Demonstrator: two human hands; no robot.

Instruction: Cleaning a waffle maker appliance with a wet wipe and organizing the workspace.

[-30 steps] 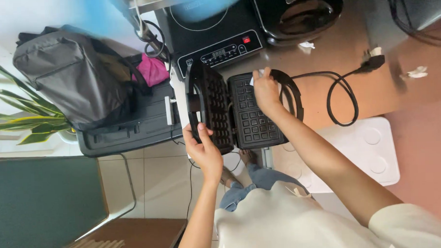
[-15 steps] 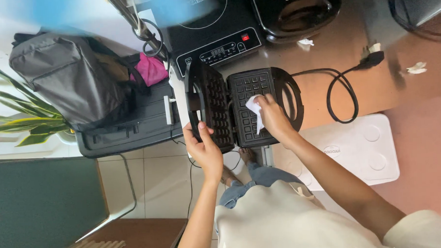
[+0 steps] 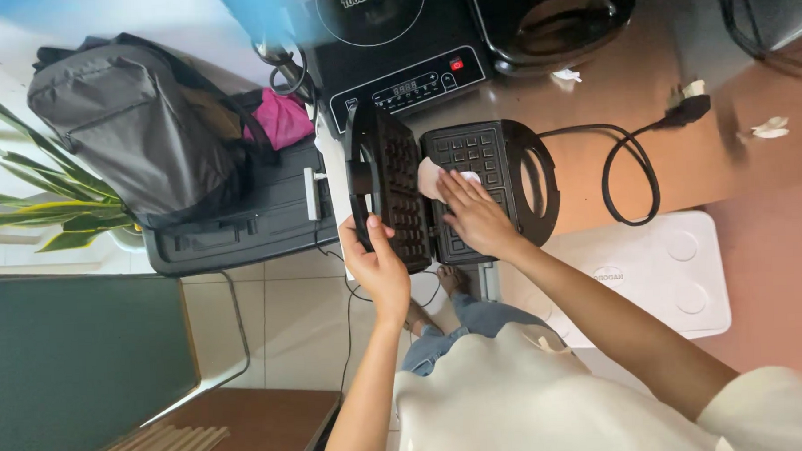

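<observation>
On the brown table (image 3: 645, 75) right in front of me sits the black waffle maker (image 3: 453, 192), opened up like a book, its upright lid (image 3: 384, 192) standing on edge at the left and the lower grid plate (image 3: 492, 156) lying flat beside it. My left hand (image 3: 377, 257) grips the near edge of that lid, fingers (image 3: 372, 233) wrapped and clamped on it so it stands open. My right hand (image 3: 473, 212) lies flat on the lower plate, fingers together and pressing a small white tissue (image 3: 433, 176) down against the grid near the hinge; the wad peeks out just past my fingertips. I judge the wiping to be partway along: the tissue is at the hinge side of the lower plate, the far squares look dark and free of crumbs, but I cannot tell how clean the grooves are, and the lid's own grid shows no tissue on it yet. The power cord (image 3: 626, 169) loops loose over the table and its plug (image 3: 686, 111) lies free, well apart from any socket I can see. Behind the waffle maker stands a black induction cooker (image 3: 395, 52), and a few white scraps (image 3: 771, 128) lie scattered on the table. Off to my left, a grey backpack (image 3: 126, 119) rests on a dark case (image 3: 241, 222).
</observation>
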